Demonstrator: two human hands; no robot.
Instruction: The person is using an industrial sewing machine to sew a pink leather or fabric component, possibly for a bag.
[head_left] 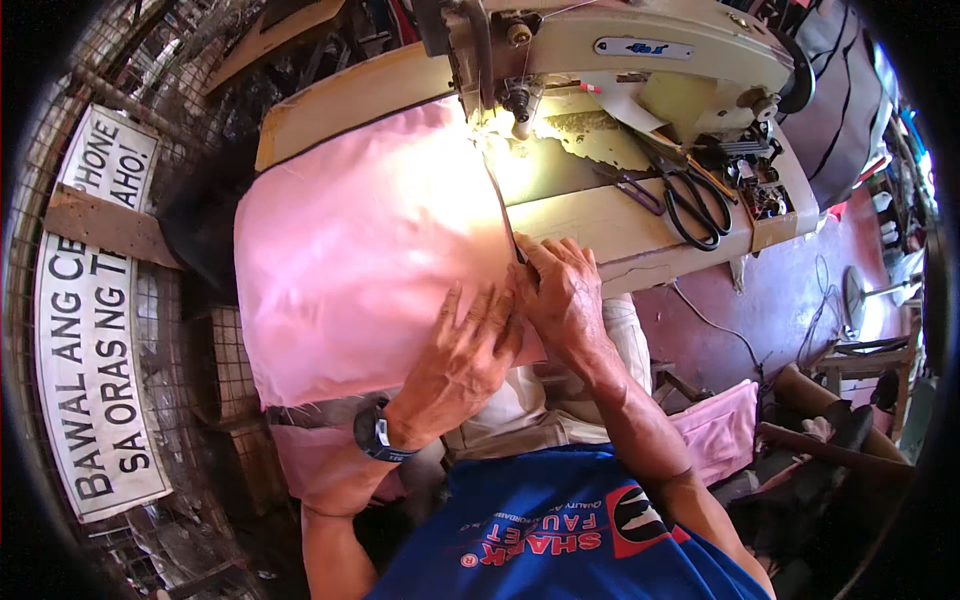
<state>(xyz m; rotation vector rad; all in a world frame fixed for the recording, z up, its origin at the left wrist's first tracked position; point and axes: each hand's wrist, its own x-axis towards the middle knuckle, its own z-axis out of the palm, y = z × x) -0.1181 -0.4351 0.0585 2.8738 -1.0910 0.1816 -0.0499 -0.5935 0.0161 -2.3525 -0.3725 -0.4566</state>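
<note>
Both hands rest flat and open on the near right edge of the pink cloth [370, 250], left hand [465, 355] pressing, right hand [560, 290] nearer the dark seam edge running far toward the sewing machine [600, 50] needle across the tabletop [640, 220].

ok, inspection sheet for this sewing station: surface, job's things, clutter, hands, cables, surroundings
surface: cream sewing table, top worn and peeling near the needle, brightly lit.
job's things: pink fabric spread over the table's left part and hanging off the near edge; sewing machine at the far side.
clutter: black scissors and small tools at the table's right end.
hands: left hand flat on the fabric, watch on the wrist; right hand pressing the fabric's right edge.
cables: thin cord on the red floor.
surroundings: wire mesh with a white sign at left; more pink cloth at lower right.
</note>
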